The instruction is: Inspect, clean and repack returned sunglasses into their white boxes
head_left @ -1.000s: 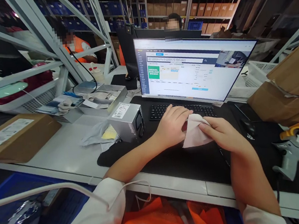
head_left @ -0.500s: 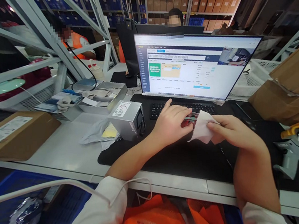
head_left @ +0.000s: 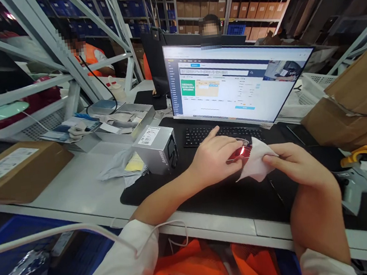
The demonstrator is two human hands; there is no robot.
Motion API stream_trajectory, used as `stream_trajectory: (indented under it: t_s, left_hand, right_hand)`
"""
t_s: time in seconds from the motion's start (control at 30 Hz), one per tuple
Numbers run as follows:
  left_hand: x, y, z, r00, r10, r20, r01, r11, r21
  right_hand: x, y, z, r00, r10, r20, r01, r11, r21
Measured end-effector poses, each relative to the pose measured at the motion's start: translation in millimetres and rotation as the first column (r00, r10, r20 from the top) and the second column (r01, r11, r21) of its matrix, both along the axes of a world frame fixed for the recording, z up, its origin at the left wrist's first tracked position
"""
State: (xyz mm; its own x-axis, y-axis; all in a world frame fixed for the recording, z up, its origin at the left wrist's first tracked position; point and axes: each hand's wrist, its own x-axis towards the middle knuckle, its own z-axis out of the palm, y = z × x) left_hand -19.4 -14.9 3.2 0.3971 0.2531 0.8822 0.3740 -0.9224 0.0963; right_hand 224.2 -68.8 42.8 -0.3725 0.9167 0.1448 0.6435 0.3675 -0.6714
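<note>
Over the black desk mat, my left hand (head_left: 216,158) grips a shiny red object with a clear edge (head_left: 243,151), perhaps a lens; its full shape is hidden by my fingers. A white cloth with zigzag edges (head_left: 257,160) covers the right end of the red object. My right hand (head_left: 286,159) pinches this cloth between thumb and fingers. Behind my left hand lies a black keyboard (head_left: 199,135). A grey box with a white label (head_left: 155,151) stands upright left of my hands.
A lit monitor (head_left: 224,85) stands behind the keyboard. Cardboard boxes (head_left: 332,122) and a scanner (head_left: 354,187) are at the right. At the left lie a brown carton (head_left: 20,176), an open grey box (head_left: 129,121) and plastic bags (head_left: 117,164). Two people sit beyond.
Both hands have shifted slightly right with the red object and the cloth. The red object now shows a bright reflection. The camera view has moved a little.
</note>
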Motion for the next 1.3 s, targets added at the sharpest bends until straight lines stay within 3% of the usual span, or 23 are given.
stream_trajectory:
  t_s: [0.17, 0.33, 0.4, 0.5, 0.57, 0.63, 0.7, 0.8, 1.0, 1.17, 1.3]
  left_hand:
    - [7.4, -5.3, -8.0, 0.997, -0.034, -0.069, 0.034, 0.999, -0.004]
    - [5.9, -4.1, -8.9, 0.989, -0.079, -0.129, 0.073, 0.996, -0.046]
    - [6.2, -3.3, -8.8, 0.989, -0.073, -0.126, 0.064, 0.995, -0.073]
    - [6.0, -0.7, -9.7, 0.995, -0.031, -0.094, 0.019, 0.992, -0.127]
    - [4.6, 1.2, -10.9, 0.998, 0.005, -0.066, -0.014, 0.99, -0.14]
    - [2.7, 1.6, -12.4, 0.998, 0.015, -0.067, -0.024, 0.992, -0.127]
    - [1.6, 0.2, -14.0, 0.993, -0.018, -0.118, 0.007, 0.996, -0.092]
    - [3.2, -3.5, -15.2, 0.984, -0.05, -0.172, 0.043, 0.998, -0.042]
    - [9.8, -7.1, -10.5, 0.982, 0.147, -0.119, -0.165, 0.972, -0.164]
    - [9.5, -4.6, -10.4, 0.978, 0.155, -0.138, -0.185, 0.953, -0.239]
    - [3.5, 2.5, -7.4, 0.981, 0.179, -0.077, -0.192, 0.957, -0.216]
  right_hand:
    - [-22.4, -1.9, 1.1, 0.999, -0.037, 0.018, 0.035, 0.993, 0.111]
    - [-18.8, 2.5, -6.7, 0.998, -0.034, -0.059, 0.034, 0.999, -0.009]
    - [-20.9, 4.4, -11.0, 0.989, -0.124, -0.077, 0.133, 0.984, 0.121]
    - [-29.9, 5.0, -15.2, 0.96, -0.238, -0.148, 0.28, 0.848, 0.45]
    - [-36.7, 3.5, -15.7, 0.967, -0.236, -0.093, 0.247, 0.787, 0.566]
    - [-42.1, 0.9, -14.8, 0.975, -0.218, 0.049, 0.154, 0.816, 0.557]
    - [-44.7, -1.1, -13.5, 0.974, -0.172, 0.147, 0.089, 0.889, 0.449]
    - [-41.6, -1.5, -11.2, 0.986, -0.091, 0.136, 0.049, 0.956, 0.289]
    - [-25.4, 2.6, -8.6, 0.998, -0.042, 0.043, 0.029, 0.962, 0.272]
    - [-34.8, 4.2, -12.5, 0.997, -0.07, 0.037, 0.055, 0.95, 0.309]
    - [-33.7, 4.5, -11.0, 0.997, -0.059, 0.049, 0.04, 0.949, 0.311]
